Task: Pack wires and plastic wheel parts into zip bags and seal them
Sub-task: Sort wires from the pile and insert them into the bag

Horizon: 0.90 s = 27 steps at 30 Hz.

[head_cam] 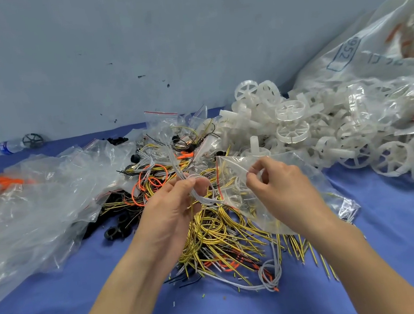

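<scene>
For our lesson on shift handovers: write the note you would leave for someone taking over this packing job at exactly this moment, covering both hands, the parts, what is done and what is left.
Left hand: grips a looped white wire, feeding it toward the bag.
Right hand: pinches the mouth of a zip bag, holding it open; bag unsealed.
Wire pile lies under both hands; white wheels heaped at right; spare zip bags behind the pile.
Done: wire partly at the bag mouth; whether a wheel is already inside cannot be told.
Left: push the wire in, add a wheel if missing, seal, then continue through the piles.
</scene>
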### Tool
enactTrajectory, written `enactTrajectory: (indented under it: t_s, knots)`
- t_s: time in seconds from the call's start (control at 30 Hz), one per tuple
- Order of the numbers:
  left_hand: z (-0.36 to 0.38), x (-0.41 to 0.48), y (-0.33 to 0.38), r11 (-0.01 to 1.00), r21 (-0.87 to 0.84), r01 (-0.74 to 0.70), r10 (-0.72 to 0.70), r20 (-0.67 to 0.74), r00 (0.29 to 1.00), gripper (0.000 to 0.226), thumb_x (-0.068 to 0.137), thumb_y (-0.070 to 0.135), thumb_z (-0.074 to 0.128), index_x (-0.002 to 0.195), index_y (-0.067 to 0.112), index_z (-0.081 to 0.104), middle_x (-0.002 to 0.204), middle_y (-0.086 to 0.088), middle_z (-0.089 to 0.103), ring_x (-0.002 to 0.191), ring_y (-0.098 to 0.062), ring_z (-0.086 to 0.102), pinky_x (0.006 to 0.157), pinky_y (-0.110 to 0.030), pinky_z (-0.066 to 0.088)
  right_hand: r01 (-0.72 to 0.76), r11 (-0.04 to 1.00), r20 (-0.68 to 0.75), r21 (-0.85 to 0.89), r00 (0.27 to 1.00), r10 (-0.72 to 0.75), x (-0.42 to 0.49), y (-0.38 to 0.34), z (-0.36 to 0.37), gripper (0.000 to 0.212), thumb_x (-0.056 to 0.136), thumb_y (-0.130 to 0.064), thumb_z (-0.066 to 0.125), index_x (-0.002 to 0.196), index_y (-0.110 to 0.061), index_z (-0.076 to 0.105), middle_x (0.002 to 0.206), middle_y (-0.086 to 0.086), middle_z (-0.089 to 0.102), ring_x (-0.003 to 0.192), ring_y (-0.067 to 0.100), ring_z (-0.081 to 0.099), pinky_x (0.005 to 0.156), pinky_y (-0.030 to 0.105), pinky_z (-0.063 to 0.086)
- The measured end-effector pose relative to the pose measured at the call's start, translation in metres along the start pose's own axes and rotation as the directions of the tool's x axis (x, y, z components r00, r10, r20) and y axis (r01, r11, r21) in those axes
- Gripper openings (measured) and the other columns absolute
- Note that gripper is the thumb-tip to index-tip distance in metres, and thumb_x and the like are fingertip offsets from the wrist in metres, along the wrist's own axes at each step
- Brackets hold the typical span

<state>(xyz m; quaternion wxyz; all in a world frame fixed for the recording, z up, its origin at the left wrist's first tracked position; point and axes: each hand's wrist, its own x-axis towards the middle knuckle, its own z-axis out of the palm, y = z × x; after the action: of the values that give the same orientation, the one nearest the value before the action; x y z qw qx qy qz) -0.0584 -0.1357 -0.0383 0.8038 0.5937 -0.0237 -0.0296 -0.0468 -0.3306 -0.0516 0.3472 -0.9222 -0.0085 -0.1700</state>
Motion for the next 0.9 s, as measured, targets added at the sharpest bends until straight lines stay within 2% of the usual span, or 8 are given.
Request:
enactTrajectory:
  t_s: [0.1,0.17,0.27,0.37,0.43,0.57,0.8,0.9]
  knots:
    - [0.004,0.003,0.004,0.998,-0.050,-0.026,0.028,0.042,0.999,0.011,0.086,0.019,0.061,0.096,0.013,0.062,0.088,-0.003,0.069,0.080,-0.011,0.063,0.072,-0.029,0.051,0.005,1.000,0.002,0.020,1.000,-0.005,-0.001,0.002,-0.002,0.013,0.095,-0.037,0.049,0.092,-0.029,0.058,0.074,-0.006,0.060,0.072,0.018,0.058,0.061,0.038,0.046]
    - [0.005,0.004,0.006,0.998,-0.063,-0.023,0.027,0.063,0.998,0.012,0.085,0.019,0.064,0.094,0.013,0.061,0.085,-0.006,0.065,0.077,-0.015,0.064,0.064,-0.030,0.055,0.011,1.000,0.000,0.024,1.000,-0.011,-0.001,0.003,-0.003,0.013,0.095,-0.037,0.049,0.090,-0.030,0.058,0.070,-0.007,0.058,0.067,0.015,0.056,0.057,0.036,0.043]
    - [0.005,0.007,0.007,0.998,-0.044,-0.035,0.037,0.059,0.998,0.022,0.081,0.023,0.066,0.098,0.011,0.060,0.086,-0.010,0.066,0.080,-0.019,0.067,0.067,-0.033,0.056,0.020,0.999,-0.009,0.035,1.000,-0.020,-0.001,0.003,-0.004,0.012,0.095,-0.037,0.050,0.090,-0.030,0.058,0.066,-0.008,0.056,0.062,0.010,0.053,0.051,0.033,0.038]
    - [0.006,0.010,0.006,0.999,-0.026,-0.046,0.047,0.031,0.998,0.010,0.085,0.023,0.065,0.093,0.017,0.062,0.087,-0.003,0.068,0.080,-0.011,0.063,0.076,-0.030,0.047,0.024,0.999,-0.006,0.045,1.000,-0.023,-0.001,0.003,-0.005,0.011,0.096,-0.037,0.051,0.090,-0.030,0.057,0.063,-0.009,0.055,0.057,0.008,0.051,0.049,0.030,0.035]
    - [0.005,0.011,0.004,0.995,-0.095,-0.011,0.009,-0.024,1.000,0.011,0.081,0.021,0.068,0.091,0.018,0.064,0.082,0.000,0.065,0.072,-0.008,0.058,0.070,-0.025,0.046,0.021,0.998,-0.018,0.053,1.000,-0.020,-0.002,0.002,-0.006,0.011,0.096,-0.036,0.051,0.089,-0.030,0.057,0.063,-0.009,0.057,0.056,0.007,0.051,0.049,0.030,0.037]
    - [0.003,0.010,-0.001,0.970,-0.239,0.046,-0.065,-0.074,0.995,0.017,0.081,0.013,0.068,0.096,0.008,0.062,0.069,-0.001,0.063,0.065,-0.011,0.064,0.060,-0.022,0.056,0.026,0.997,-0.053,0.076,0.998,-0.022,-0.001,0.000,-0.007,0.012,0.095,-0.036,0.051,0.086,-0.029,0.057,0.069,-0.009,0.059,0.061,0.011,0.053,0.052,0.032,0.038]
    - [0.023,0.006,-0.006,0.993,0.101,-0.055,0.061,-0.052,0.997,0.018,0.089,0.017,0.067,0.101,0.004,0.063,0.074,-0.010,0.073,0.074,-0.024,0.073,0.062,-0.024,0.058,0.047,0.994,-0.134,0.098,0.990,-0.034,-0.005,-0.009,-0.004,0.015,0.094,-0.038,0.052,0.085,-0.027,0.056,0.063,-0.007,0.056,0.064,0.019,0.054,0.053,0.035,0.034]
    - [0.034,0.005,-0.006,0.978,0.205,-0.046,0.046,0.002,0.999,0.017,0.093,0.017,0.063,0.097,0.001,0.064,0.079,-0.015,0.074,0.078,-0.027,0.074,0.063,-0.025,0.059,0.077,0.994,-0.186,0.079,0.981,-0.061,-0.011,-0.014,-0.004,0.015,0.095,-0.040,0.050,0.086,-0.028,0.053,0.063,-0.007,0.056,0.063,0.019,0.056,0.054,0.036,0.036]
